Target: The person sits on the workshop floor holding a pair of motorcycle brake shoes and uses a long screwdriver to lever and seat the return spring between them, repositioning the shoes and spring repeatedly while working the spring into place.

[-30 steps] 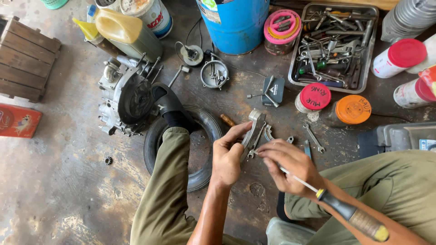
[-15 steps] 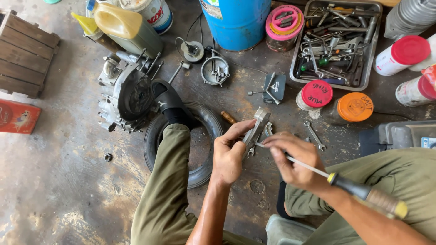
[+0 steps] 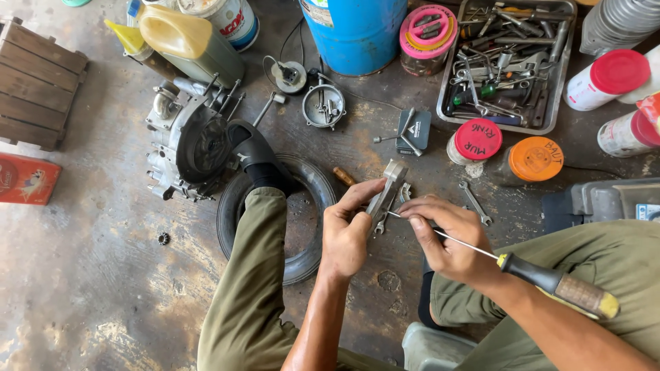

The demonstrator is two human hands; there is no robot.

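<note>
My left hand [image 3: 346, 232] grips a small grey metal engine part [image 3: 387, 190], holding it upright above the floor. My right hand [image 3: 447, 237] holds a long screwdriver [image 3: 550, 280] with a black and yellow handle; its thin shaft runs under my fingers and the tip touches the metal part near my left fingers. The handle sticks out to the right over my right knee. Both hands are close together between my legs, which wear olive trousers.
An engine case [image 3: 182, 141] lies left of a small black tyre [image 3: 302, 206] under my left foot. A metal tray of tools [image 3: 509, 62], lidded jars [image 3: 478, 141], a blue drum [image 3: 357, 31], an oil jug [image 3: 189, 41] and loose wrenches [image 3: 474, 203] surround me. A wooden crate [image 3: 38, 82] sits far left.
My right hand has slid along the screwdriver shaft toward the metal part. The screwdriver handle has swung lower and to the right. My left hand has kept hold of the part.
</note>
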